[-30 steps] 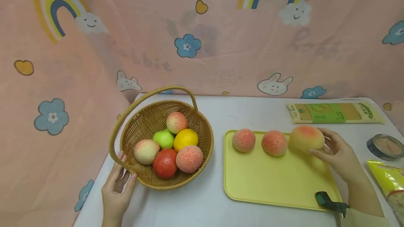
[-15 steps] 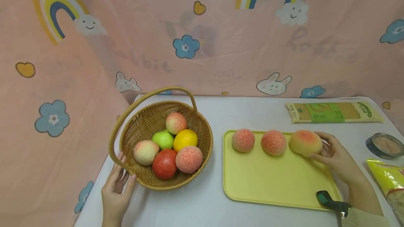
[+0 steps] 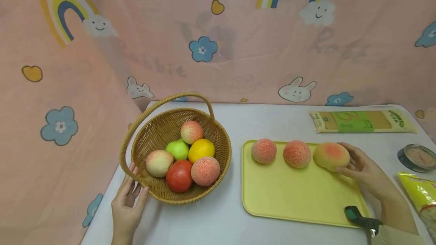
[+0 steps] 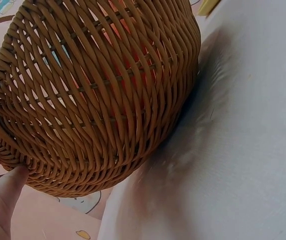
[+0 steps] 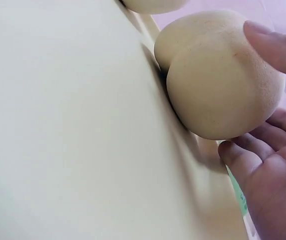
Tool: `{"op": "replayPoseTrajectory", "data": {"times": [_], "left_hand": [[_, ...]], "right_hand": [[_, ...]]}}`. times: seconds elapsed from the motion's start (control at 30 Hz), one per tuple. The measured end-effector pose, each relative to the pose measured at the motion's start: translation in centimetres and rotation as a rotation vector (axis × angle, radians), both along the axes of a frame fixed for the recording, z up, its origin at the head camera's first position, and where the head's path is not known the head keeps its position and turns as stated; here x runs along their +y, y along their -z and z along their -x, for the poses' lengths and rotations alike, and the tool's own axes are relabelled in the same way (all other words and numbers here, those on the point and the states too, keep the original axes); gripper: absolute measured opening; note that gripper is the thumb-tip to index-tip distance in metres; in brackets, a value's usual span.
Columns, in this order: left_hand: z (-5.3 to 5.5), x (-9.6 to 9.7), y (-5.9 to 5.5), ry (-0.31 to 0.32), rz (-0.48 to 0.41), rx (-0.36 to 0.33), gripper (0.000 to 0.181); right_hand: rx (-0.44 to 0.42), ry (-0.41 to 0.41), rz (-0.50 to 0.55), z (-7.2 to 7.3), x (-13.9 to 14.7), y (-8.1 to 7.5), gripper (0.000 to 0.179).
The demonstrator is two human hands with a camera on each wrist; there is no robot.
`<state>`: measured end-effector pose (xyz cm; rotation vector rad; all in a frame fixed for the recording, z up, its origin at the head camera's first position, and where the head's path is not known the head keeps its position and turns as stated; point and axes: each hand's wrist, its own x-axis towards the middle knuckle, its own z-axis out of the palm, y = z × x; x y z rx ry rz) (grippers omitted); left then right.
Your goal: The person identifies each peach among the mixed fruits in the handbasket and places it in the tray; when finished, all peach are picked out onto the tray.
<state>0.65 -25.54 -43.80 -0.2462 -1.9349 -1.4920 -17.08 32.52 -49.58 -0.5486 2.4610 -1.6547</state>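
The wicker basket (image 3: 182, 199) stands on the left with its handle upright. Inside lie a red tomato-like fruit (image 3: 179, 175), a green fruit (image 3: 177, 149), a yellow fruit (image 3: 201, 150) and several peaches, one of them a pink peach (image 3: 205, 171). My left hand (image 3: 127, 211) holds the rim at the handle's near foot, thumb outside (image 4: 13, 187). On the yellow tray (image 3: 299, 199), two pink peaches (image 3: 263, 151) sit along the back edge. To their right, my right hand (image 3: 366, 173) holds a yellow peach with a red blush (image 3: 331, 156), its underside at the tray's surface in the right wrist view.
Behind the tray lies a noodle pack (image 3: 362, 121). A round tin (image 3: 417, 158) and a yellow bag (image 3: 420, 196) are at the right edge. White cloth (image 3: 204, 226) covers the table, and a pink patterned curtain (image 3: 238, 48) hangs behind.
My right hand has brought the yellow peach down onto the tray's back right corner, beside the two pink ones. My left hand stays on the basket rim.
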Motion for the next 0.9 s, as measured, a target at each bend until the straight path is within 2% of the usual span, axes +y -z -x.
{"op": "replayPoseTrajectory", "data": {"times": [0.17,0.23,0.43,0.53,0.77,0.9], "left_hand": [[0.0,0.0,0.0,-0.004,0.006,0.001,0.057],[0.1,0.0,0.0,-0.002,0.01,0.006,0.057],[0.3,-0.1,0.0,0.003,0.018,0.029,0.058],[0.3,-0.1,0.0,-0.002,0.021,0.025,0.058],[0.3,-0.1,0.0,-0.01,0.029,0.025,0.059],[0.2,-0.1,0.0,-0.005,0.028,0.035,0.059]], "right_hand": [[-0.002,-0.058,0.251,-0.1,0.1,-0.6,0.077],[-0.005,-0.066,0.318,-0.2,0.0,-1.1,0.076],[0.081,-0.038,0.219,-0.7,-1.0,-3.4,0.077],[0.114,-0.051,0.198,-0.9,-1.8,-4.3,0.079],[0.22,0.036,-0.027,-1.4,-3.6,-5.9,0.083],[0.242,0.009,-0.026,-1.8,-5.2,-6.7,0.083]]}}
